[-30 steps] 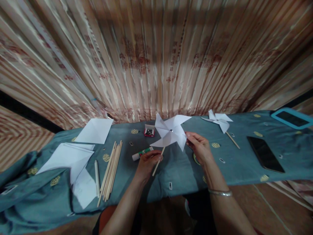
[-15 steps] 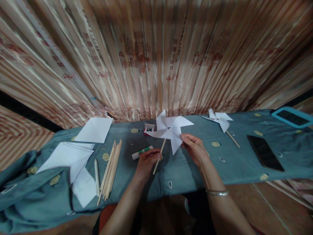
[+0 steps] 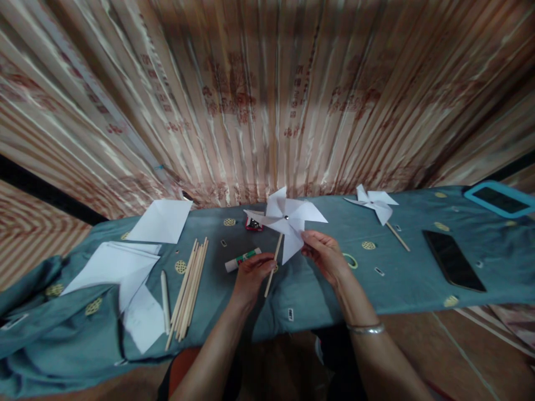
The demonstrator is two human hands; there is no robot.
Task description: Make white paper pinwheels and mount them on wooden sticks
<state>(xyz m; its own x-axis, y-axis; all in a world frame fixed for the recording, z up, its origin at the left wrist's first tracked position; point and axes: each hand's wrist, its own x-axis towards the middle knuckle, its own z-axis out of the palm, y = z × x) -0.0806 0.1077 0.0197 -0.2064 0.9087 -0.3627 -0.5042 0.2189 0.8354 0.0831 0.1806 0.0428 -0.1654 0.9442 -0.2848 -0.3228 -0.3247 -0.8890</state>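
A white paper pinwheel (image 3: pixel 286 220) on a thin wooden stick (image 3: pixel 272 266) is held above the teal tablecloth (image 3: pixel 409 278). My left hand (image 3: pixel 253 275) is closed round the lower part of the stick. My right hand (image 3: pixel 324 253) pinches the lower blade of the pinwheel between thumb and fingers. A metal pin shows at the pinwheel's centre.
A glue stick (image 3: pixel 242 259) and a small red box (image 3: pixel 253 224) lie behind my left hand. Wooden sticks (image 3: pixel 188 289) and white paper sheets (image 3: pixel 121 270) lie at the left. A second pinwheel (image 3: pixel 374 203), a dark phone (image 3: pixel 453 260) and a blue-framed tablet (image 3: pixel 499 199) are at the right.
The pinwheel has turned and shifted slightly left and up. My right hand has followed its blade leftward. My left hand has barely moved.
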